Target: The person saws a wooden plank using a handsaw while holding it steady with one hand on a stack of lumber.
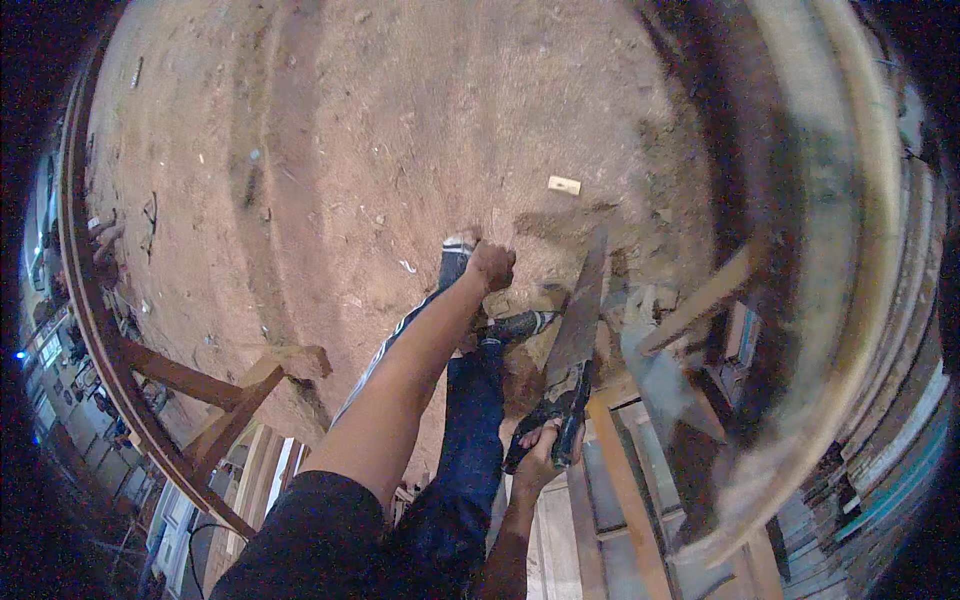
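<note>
My right hand is wrapped round the dark handle of a handsaw, whose long tapered blade points away from me over the ground. Ahead of it, my left arm reaches across my legs. My left hand is curled into a fist near my shoe, and nothing shows sticking out of it. A small pale wood block lies on the dirt beyond the saw's tip.
Brown dirt ground spreads ahead with small scraps on it. A large pale timber, blurred, curves along the right. Wooden framing stands at the left. Framed wooden panels lie at the lower right, beside the saw.
</note>
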`<state>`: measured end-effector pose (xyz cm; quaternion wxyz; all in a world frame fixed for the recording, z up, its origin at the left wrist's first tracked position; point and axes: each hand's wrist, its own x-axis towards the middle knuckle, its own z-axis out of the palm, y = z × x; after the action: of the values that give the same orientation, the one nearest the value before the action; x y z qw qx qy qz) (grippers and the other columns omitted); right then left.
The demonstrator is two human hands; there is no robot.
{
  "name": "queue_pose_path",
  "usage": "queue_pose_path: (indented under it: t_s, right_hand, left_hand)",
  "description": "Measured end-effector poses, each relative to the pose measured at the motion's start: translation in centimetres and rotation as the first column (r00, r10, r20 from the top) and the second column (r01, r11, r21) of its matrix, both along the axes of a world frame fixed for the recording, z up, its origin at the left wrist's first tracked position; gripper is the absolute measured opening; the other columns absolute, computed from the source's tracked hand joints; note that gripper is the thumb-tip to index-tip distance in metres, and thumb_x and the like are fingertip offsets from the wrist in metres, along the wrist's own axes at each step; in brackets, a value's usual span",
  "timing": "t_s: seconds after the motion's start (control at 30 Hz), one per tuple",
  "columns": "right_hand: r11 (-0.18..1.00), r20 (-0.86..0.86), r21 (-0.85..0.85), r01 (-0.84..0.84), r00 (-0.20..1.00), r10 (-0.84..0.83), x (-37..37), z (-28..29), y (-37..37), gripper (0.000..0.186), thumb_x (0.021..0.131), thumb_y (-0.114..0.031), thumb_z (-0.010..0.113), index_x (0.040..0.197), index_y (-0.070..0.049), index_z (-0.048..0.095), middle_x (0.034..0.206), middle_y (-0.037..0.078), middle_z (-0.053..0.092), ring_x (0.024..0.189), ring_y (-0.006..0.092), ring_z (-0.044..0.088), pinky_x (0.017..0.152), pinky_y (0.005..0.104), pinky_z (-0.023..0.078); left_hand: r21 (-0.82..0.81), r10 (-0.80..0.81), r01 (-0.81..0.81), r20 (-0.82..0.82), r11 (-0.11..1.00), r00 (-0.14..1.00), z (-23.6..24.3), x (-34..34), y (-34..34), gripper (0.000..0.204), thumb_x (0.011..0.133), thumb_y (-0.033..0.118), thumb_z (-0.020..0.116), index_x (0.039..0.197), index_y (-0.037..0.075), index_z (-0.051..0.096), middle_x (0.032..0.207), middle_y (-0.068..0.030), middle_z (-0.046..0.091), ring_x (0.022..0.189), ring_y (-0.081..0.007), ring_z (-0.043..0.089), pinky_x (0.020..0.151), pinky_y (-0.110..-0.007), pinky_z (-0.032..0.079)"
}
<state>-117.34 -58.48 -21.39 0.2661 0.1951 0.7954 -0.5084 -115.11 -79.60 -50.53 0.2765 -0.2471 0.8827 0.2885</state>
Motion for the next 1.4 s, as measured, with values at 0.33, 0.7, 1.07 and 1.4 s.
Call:
queue_pose_path:
  t_s: [0.33,0.7,1.07,1.4]
  right_hand:
    - [0.986,-0.034,0.135,-0.097,0.994,0.102,2.3,-6.8,4.1,0.004,0.093,-0.006,0.053,0.091,-0.004,0.051,0.067,0.002,0.047,0.054,0.0134,0.047,0.053,0.0297,0.042]
    - [0.937,-0.012,0.263,-0.230,0.970,0.241,1.1,-9.0,6.7,0.003,0.091,-0.005,0.053,0.092,-0.003,0.051,0.067,0.002,0.047,0.053,0.0132,0.046,0.052,0.0296,0.043]
    - [0.978,0.009,-0.066,-0.197,0.980,0.198,-0.8,-1.6,2.3,0.025,0.084,-0.013,0.063,0.107,-0.003,0.058,0.082,0.005,0.060,0.067,0.0176,0.059,0.057,0.0278,0.048]
    - [0.663,-0.168,0.086,-0.744,0.645,0.745,-1.9,16.2,-7.7,0.051,0.080,-0.006,0.058,0.129,0.004,0.057,0.092,0.009,0.065,0.076,0.0162,0.058,0.070,0.0323,0.048]
  left_hand:
    - [-0.077,0.192,-0.202,-0.128,0.976,0.973,-14.3,-9.4,-4.1,0.033,0.091,0.022,0.057,0.121,0.011,0.065,0.127,-0.0128,0.063,0.115,-0.0297,0.062,0.087,-0.043,0.054]
    - [-0.391,0.117,-0.273,-0.378,0.879,0.918,-20.8,-13.6,-5.4,0.043,0.086,0.020,0.061,0.128,0.009,0.058,0.127,-0.0137,0.057,0.115,-0.0310,0.057,0.104,-0.043,0.039]
    - [0.694,0.960,-0.677,-0.080,0.248,0.269,-2.5,0.6,-4.3,0.039,0.084,0.028,0.075,0.117,0.008,0.071,0.101,-0.0170,0.074,0.091,-0.0277,0.071,0.082,-0.037,0.053]
    - [0.677,0.978,-0.706,0.130,-0.208,-0.164,19.6,14.2,-3.3,0.034,0.084,0.026,0.078,0.110,0.005,0.073,0.101,-0.0071,0.074,0.089,-0.0158,0.066,0.082,-0.031,0.051]
